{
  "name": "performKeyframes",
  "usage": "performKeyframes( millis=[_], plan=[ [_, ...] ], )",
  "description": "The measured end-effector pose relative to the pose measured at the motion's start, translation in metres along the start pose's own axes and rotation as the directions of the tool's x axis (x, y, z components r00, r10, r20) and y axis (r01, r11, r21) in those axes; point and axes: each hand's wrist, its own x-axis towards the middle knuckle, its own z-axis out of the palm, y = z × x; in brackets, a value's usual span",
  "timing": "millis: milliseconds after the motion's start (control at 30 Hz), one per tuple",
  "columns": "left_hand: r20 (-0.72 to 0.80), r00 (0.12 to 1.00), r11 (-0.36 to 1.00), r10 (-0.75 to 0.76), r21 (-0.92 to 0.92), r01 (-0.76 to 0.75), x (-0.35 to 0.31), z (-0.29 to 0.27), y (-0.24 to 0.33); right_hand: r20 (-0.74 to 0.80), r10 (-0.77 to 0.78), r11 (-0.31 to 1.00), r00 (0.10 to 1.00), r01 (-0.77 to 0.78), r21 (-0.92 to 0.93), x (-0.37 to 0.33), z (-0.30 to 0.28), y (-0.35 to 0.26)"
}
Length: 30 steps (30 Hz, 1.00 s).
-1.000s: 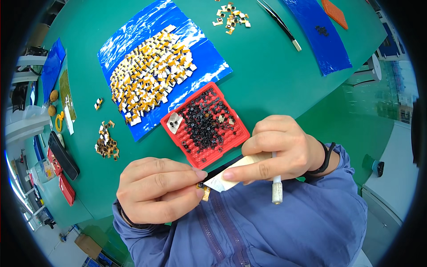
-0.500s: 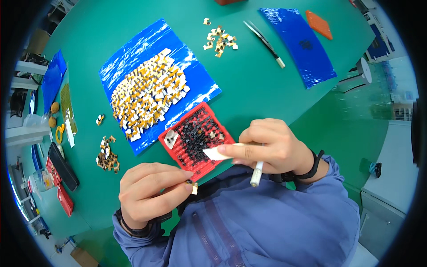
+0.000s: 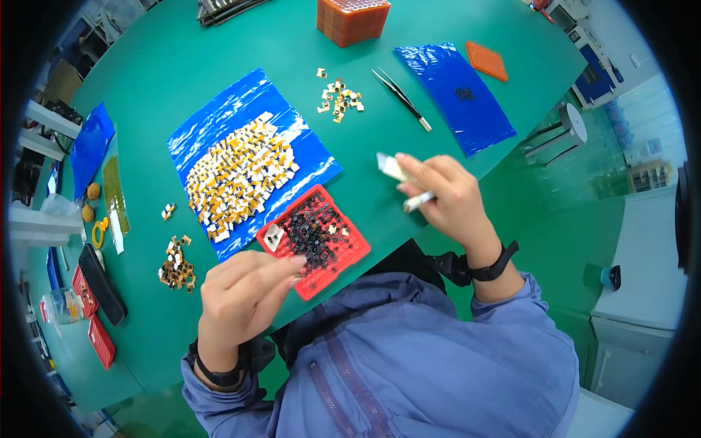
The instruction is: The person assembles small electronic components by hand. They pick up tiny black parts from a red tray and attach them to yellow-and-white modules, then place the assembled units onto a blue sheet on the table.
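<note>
Left hand (image 3: 248,296) nearest: thumb and fingertips pinched together over the near-left side of the red tray (image 3: 311,287); can't tell if a small part sits in the pinch, or if the fingertips touch the tray. Tray lies ahead and right of this hand, turned cornerwise to the body, roughly square, so no clear long axis. Inside: black rings (image 3: 312,237) heaped mid-tray, a pale scrap (image 3: 274,238) at the left corner.

Right hand (image 3: 447,191) is farther off, clear of the tray, up and to its right. Fingers grasp a pale strip (image 3: 394,168), long axis pointing left and away from the body, and a white stick (image 3: 418,202), end toward the tray side. Tray is left and bodyward of this hand; left hand clearly nearer.

Left of the tray, a small pile (image 3: 175,271) on the green table (image 3: 142,241). Beyond the tray, a blue sheet (image 3: 312,153) with a big heap (image 3: 241,171) of gold-and-white parts. Farther: a loose cluster (image 3: 340,100), tweezers (image 3: 403,100), a second sheet (image 3: 482,128) with dark bits (image 3: 464,94), an orange tray (image 3: 486,61), an orange stack (image 3: 353,23).
</note>
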Motion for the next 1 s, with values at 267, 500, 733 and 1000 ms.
performKeyframes(
  millis=[267, 500, 733, 1000],
  plan=[
    [-0.102, 0.981, 0.973, -0.164, -0.178, 0.144, -0.011, 0.006, -0.011, 0.012, 0.003, 0.967, 1.000, -0.006, 0.253, 0.033, -0.011, -0.033],
    [-0.101, 0.988, 0.981, -0.114, -0.166, 0.096, -0.007, 0.000, -0.008, 0.202, -0.290, 0.769, 0.935, 0.102, 0.631, 0.058, 0.004, -0.099],
    [-0.168, 0.973, 0.952, -0.156, -0.287, 0.103, -0.007, 0.005, -0.005, 0.294, -0.263, 0.782, 0.919, 0.025, 0.622, 0.077, 0.002, -0.103],
    [0.293, 0.954, 0.983, -0.055, -0.154, 0.104, -0.016, 0.009, -0.013, 0.497, -0.370, 0.880, 0.785, 0.125, 0.458, 0.145, 0.024, -0.106]
  ],
)
